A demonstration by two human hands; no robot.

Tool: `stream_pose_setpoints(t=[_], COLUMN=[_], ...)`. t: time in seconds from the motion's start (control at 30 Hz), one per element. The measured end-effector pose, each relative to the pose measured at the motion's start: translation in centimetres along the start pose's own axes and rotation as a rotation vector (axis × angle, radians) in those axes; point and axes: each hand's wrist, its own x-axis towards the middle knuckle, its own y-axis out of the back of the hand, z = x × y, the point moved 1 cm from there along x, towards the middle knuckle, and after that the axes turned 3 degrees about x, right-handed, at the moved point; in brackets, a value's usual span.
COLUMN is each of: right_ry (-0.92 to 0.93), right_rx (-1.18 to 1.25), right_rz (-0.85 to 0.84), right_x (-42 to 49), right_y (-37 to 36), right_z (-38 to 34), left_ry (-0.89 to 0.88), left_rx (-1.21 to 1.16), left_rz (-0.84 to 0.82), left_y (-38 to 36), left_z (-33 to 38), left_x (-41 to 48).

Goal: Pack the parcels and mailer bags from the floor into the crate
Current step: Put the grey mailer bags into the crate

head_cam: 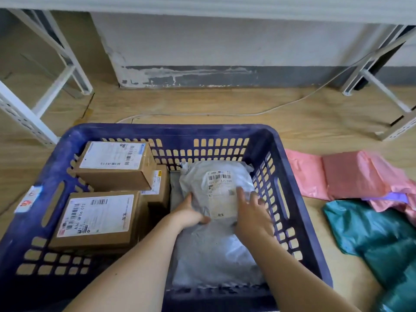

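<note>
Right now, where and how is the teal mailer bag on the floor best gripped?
The teal mailer bag lies limp on the floor right of the crate; pinch its corner nearest the crate from above with the right hand, likely the closer one.

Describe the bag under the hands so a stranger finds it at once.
Find the blue crate on the floor; cardboard boxes fill its left side. In its right half, by the far wall, lies a grey mailer bag, left hand gripping its near edge, right hand on top. Unlike the plain grey bag nearer the camera, it shows a white barcode label.
</note>
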Motion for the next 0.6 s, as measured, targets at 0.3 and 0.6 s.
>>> stream_pose_setpoints(t=[0.3,0.6], right_ry=[0.32,0.295], right_rx=[-0.174,-0.26], right_rz=[-0.179,-0.298], right_x=[4.0,5.2], right_y=[-1.5,-1.0], right_z=[-1.3,-0.5], left_ry=[-0.261,-0.191], left_rx=[0.536,0.932], left_rz=[0.174,-0.04], left_y=[0.6,-0.9], left_z=[0.7,1.0], left_x=[0.9,1.5])
